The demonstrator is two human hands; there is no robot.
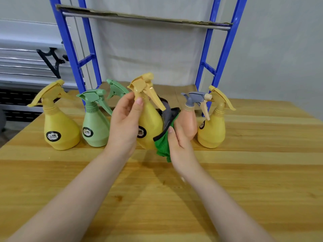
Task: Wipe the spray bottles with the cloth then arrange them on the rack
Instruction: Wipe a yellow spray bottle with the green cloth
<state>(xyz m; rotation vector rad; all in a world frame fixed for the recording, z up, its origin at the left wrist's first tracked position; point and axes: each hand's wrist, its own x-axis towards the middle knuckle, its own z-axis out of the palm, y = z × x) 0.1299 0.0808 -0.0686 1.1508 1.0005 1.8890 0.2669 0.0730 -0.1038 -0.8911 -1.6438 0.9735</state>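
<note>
My left hand (pixel 125 123) grips a yellow spray bottle (pixel 148 119) by its neck and body, holding it tilted just above the wooden table (pixel 157 189). My right hand (pixel 178 142) presses a green and grey cloth (pixel 166 135) against the bottle's right side. Other bottles stand on the table: a yellow one (pixel 58 126) at the left, a green one (pixel 95 124) beside it, a second green one (pixel 115 89) behind, a pink one with a grey sprayer (pixel 191 116) and a yellow one (pixel 212 128) at the right.
A blue metal rack (pixel 225 49) stands behind the table, with a cardboard-lined lower shelf (pixel 174 94) and an upper shelf (pixel 139 18). A grey wall is behind it. White horizontal slats and a black bracket (pixel 52 60) are at the left.
</note>
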